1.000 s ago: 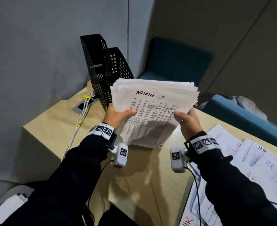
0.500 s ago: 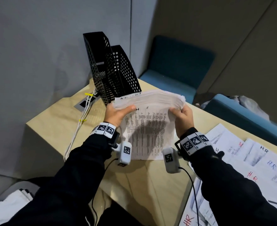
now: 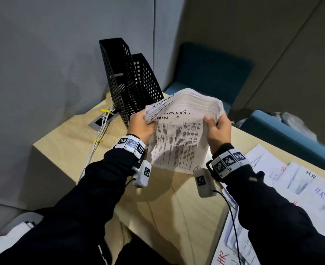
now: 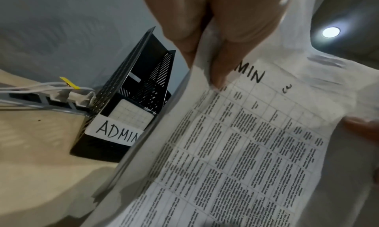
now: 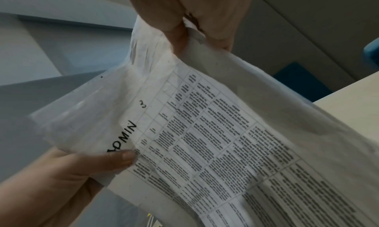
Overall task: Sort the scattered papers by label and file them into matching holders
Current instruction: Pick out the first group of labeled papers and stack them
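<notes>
Both hands hold a thick stack of ADMIN papers (image 3: pixel 179 138) upright above the wooden desk (image 3: pixel 66 138), its top edge bent away from me. My left hand (image 3: pixel 141 124) grips the stack's top left corner, thumb on the front sheet (image 4: pixel 235 149). My right hand (image 3: pixel 218 129) grips the top right corner (image 5: pixel 184 40). Two black mesh file holders (image 3: pixel 127 81) stand just behind and left of the stack. The near holder carries a white ADMIN label (image 4: pixel 115 131) and has one sheet inside. Loose HR papers (image 3: pixel 299 186) lie on the desk at the right.
White cables (image 3: pixel 98 138) run from a desk socket (image 3: pixel 102 121) left of the holders. A grey partition wall (image 3: pixel 52 64) stands behind the desk. Blue chairs (image 3: pixel 211 71) sit beyond the desk's far edge. The desk's left corner drops off near the cables.
The paper stack has dropped lower and nearer the holders, then its top edge has curled over away from me. Both hands have kept their grip on its corners.
</notes>
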Demonstrator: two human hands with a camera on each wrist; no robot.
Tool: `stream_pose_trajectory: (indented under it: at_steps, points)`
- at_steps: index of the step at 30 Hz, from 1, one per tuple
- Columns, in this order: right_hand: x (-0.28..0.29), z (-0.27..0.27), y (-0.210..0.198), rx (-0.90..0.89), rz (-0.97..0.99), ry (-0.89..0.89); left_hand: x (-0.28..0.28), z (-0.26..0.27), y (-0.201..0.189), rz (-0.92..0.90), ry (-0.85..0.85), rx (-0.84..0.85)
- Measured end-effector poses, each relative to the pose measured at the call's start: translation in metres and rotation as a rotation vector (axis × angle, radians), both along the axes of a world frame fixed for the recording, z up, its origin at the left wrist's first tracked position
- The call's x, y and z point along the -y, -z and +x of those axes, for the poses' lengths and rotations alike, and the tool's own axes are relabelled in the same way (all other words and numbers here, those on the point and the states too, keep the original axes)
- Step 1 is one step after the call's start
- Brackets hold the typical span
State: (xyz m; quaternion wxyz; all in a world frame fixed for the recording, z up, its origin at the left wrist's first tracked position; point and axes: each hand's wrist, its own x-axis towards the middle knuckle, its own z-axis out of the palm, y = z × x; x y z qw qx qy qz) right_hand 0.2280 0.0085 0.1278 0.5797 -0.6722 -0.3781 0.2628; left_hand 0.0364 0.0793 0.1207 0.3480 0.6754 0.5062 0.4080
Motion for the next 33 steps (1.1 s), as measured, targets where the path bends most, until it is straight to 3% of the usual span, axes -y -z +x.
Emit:
stream_pose_trajectory:
  at_steps: [6, 10, 13, 17, 20, 25, 29, 33]
  points:
    - [0.011, 0.006, 0.004, -0.044, 0.067, -0.132, -0.007, -0.004, 0.005, -0.064, 0.003, 0.103]
    - [0.017, 0.007, 0.012, -0.183, -0.010, -0.086, -0.002, -0.004, 0.007, -0.156, -0.001, 0.324]
    - [0.015, -0.003, 0.004, -0.190, 0.066, -0.047, 0.003, 0.004, 0.001, -0.115, -0.067, 0.437]
    - [0.009, -0.011, -0.009, -0.155, 0.206, -0.054, 0.006, 0.012, -0.015, 0.053, -0.074, 0.417]
    - [0.010, -0.013, -0.011, -0.126, 0.200, -0.086, 0.007, 0.011, -0.010, 0.082, -0.039, 0.384]
    - [0.013, -0.013, 0.016, -0.103, 0.003, -0.036, 0.013, 0.009, 0.021, -0.063, -0.053, 0.321]
    - [0.010, -0.006, 0.019, -0.262, -0.043, 0.010, 0.008, 0.005, 0.026, -0.230, -0.012, 0.461]
    - [0.004, -0.001, 0.018, -0.395, -0.031, -0.035, 0.001, 0.001, 0.028, -0.355, 0.000, 0.486]
